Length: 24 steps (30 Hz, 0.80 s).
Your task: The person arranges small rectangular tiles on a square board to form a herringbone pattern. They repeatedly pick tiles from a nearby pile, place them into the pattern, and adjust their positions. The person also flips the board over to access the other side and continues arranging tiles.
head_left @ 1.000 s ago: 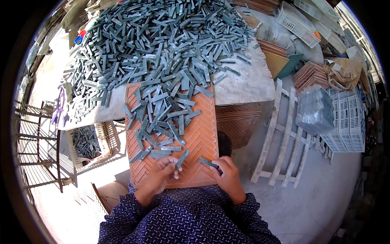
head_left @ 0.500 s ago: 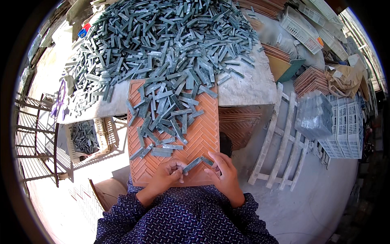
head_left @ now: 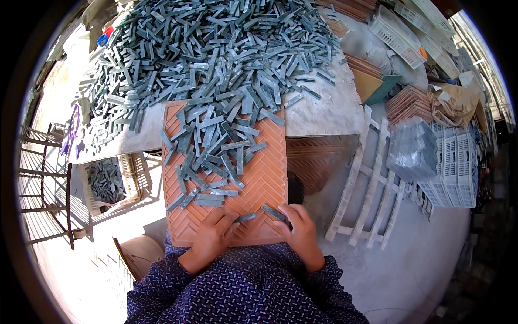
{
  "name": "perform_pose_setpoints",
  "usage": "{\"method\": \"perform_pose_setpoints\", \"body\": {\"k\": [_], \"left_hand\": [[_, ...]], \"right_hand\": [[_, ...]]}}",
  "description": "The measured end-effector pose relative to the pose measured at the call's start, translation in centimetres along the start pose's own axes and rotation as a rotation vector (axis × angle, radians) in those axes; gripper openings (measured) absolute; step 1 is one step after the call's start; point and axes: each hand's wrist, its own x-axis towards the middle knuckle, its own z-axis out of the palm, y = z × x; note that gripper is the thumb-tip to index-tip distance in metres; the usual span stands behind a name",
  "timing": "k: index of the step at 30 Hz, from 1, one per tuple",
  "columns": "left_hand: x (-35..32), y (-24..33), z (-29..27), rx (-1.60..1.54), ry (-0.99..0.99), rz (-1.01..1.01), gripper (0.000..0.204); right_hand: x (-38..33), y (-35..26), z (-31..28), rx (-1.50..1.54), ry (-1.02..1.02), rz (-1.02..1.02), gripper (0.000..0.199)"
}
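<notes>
An orange tray [head_left: 260, 186] with herringbone grooves lies before me, its near edge at my patterned clothing. My left hand [head_left: 213, 233] pinches one end of a dark green stone strip [head_left: 246, 217] over the tray's near part. At the tray's near right edge, my right hand [head_left: 302, 231] grips another green stone strip [head_left: 273, 212] between thumb and fingers. The two strips are apart. Loose strips [head_left: 216, 146] lie heaped on the tray's far half, several of them close beyond my left hand.
A big heap of strips [head_left: 216, 54] covers the table [head_left: 326, 116] beyond the tray. On the left stand a crate of strips [head_left: 131, 175] and a metal rack [head_left: 46, 173]. To the right are a wooden pallet [head_left: 367, 181], stacked white crates [head_left: 450, 167] and a clear plastic-wrapped stack [head_left: 413, 148].
The two strips, whose ends met before, are now separated. My left hand has shifted slightly left and turned more palm-down. The whole view has moved a little.
</notes>
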Motion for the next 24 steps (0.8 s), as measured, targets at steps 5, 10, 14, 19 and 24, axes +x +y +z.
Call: {"method": "perform_pose_setpoints", "body": {"k": [5,10,14,19,24], "left_hand": [[0.3,-0.1,0.4,0.041,0.024,-0.03,0.022],[0.0,-0.1,0.6,0.022,0.014,-0.025,0.02],[-0.3,-0.2,1.3,0.009,-0.006,0.007,0.021],[-0.4,0.0,1.8,0.026,-0.028,0.04,0.024],[-0.3,0.1,2.0,0.069,-0.024,0.026,0.025]], "right_hand": [[-0.2,0.4,0.6,-0.077,0.045,-0.042,0.027],[-1.8,0.0,1.1,0.032,0.031,0.161,0.024],[-2.2,-0.2,0.5,0.017,0.032,0.093,0.024],[-2.5,0.0,-0.1,-0.018,0.0,0.07,0.024],[-2.1,-0.6,0.3,-0.027,0.026,0.076,0.025]]}}
